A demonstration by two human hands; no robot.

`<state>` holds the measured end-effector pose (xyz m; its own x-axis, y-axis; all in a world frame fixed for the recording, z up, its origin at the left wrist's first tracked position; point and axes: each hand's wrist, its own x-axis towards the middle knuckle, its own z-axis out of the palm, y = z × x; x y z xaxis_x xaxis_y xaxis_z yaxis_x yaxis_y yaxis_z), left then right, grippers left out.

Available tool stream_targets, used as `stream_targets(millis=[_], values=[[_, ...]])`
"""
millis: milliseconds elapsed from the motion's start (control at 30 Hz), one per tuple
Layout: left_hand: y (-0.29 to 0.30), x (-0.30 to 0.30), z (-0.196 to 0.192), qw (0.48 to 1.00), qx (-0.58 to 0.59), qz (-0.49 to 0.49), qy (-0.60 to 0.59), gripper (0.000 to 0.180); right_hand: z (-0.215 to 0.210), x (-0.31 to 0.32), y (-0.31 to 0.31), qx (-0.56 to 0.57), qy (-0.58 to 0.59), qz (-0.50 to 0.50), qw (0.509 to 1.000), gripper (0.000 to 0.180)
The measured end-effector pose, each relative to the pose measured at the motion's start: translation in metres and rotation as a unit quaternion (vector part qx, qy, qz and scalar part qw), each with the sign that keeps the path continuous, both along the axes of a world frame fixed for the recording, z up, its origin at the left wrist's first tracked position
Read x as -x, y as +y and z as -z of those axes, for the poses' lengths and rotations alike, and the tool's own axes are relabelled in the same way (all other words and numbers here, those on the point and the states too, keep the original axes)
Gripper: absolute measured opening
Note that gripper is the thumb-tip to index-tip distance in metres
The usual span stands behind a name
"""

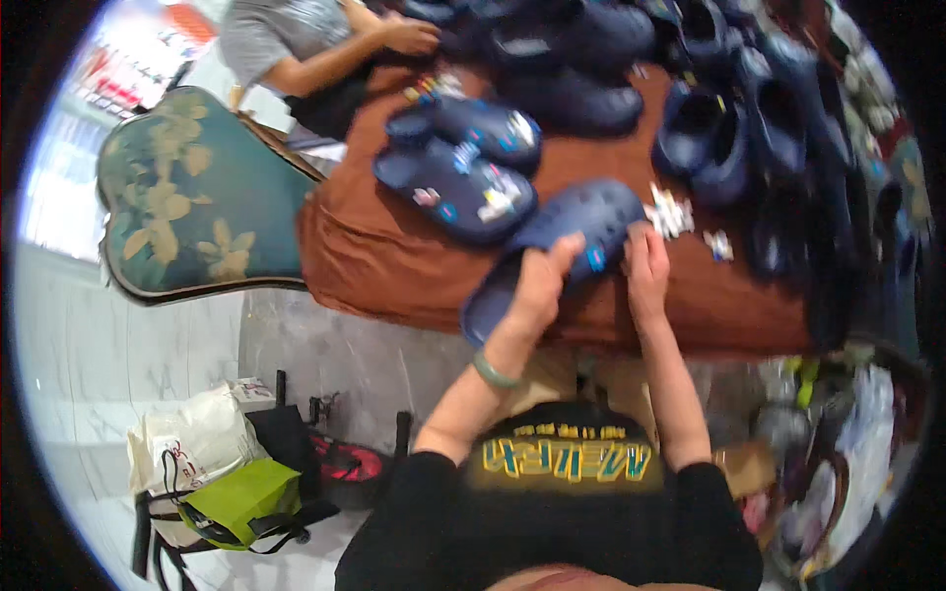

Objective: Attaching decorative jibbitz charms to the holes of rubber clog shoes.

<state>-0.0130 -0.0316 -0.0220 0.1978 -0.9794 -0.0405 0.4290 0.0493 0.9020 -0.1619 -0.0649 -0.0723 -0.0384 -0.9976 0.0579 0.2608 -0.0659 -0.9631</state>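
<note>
In my left hand [540,286] is a navy foam clog [581,212], gripped along its side, with the heel toward me and the toe pointing away to the right. A small blue charm [594,259] sits on its side. The closed fingers of my right hand [646,264] meet the toe edge; whether they also pinch something small is hidden. Just beyond lies a decorated pair: a near clog [453,192] and a far clog [493,130], both with white and blue charms. White charms [670,212] are heaped right of the toe, and a smaller piece [718,244] lies beside them.
Several plain navy clogs [700,138] crowd the right and far parts of the brown-covered table [345,236]. Across it, another person's hand [411,36] rests near the edge. A green floral chair [177,197] stands left; bags [241,502] lie lower left.
</note>
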Motion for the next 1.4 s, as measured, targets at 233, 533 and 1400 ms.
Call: stream_targets(millis=[233,533,1400], values=[[-0.001,-0.02,0.006,0.996,-0.089,0.016,0.021,0.018,-0.008,-0.012,0.008,0.057,0.017,-0.023,0.998,0.02],[0.003,-0.009,-0.024,0.992,-0.094,0.062,0.063,0.033,-0.024,0.007,0.012,0.022,-0.002,-0.069,0.997,0.016],[0.005,-0.012,0.001,0.996,-0.026,0.078,0.042,0.033,-0.011,0.008,0.009,-0.048,-0.159,-0.088,0.982,0.024]])
